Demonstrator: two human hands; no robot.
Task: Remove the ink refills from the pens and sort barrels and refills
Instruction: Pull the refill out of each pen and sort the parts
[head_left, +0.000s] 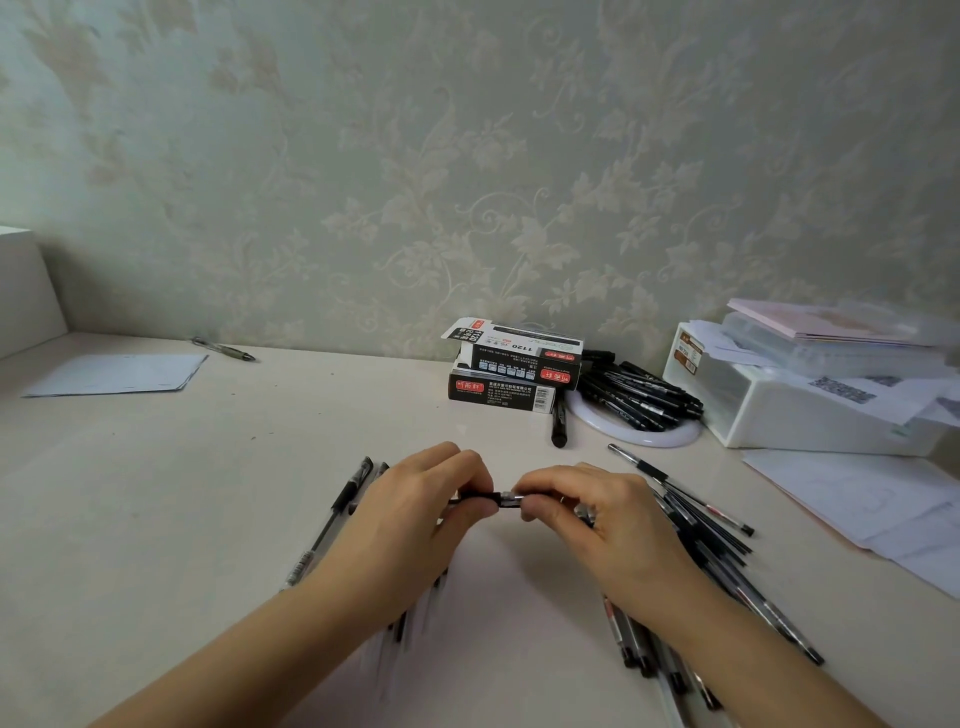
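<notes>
A black gel pen (491, 499) is held level above the pale table, between both hands. My left hand (415, 512) pinches its dark grip end, and my right hand (602, 525) pinches the clear barrel end. Most of the pen is hidden by my fingers. Under my left forearm lies a small group of pens (332, 519), partly blurred. A larger heap of pens (711, 540) spreads out under and to the right of my right hand, reaching down to the bottom edge.
Two stacked black pen boxes (511, 371) stand at the back centre. Beside them a white ring (634, 434) bears black markers. A white plastic bin (810, 395) and loose papers (872, 509) fill the right side. A sheet (117, 374) and one pen (223, 349) lie far left.
</notes>
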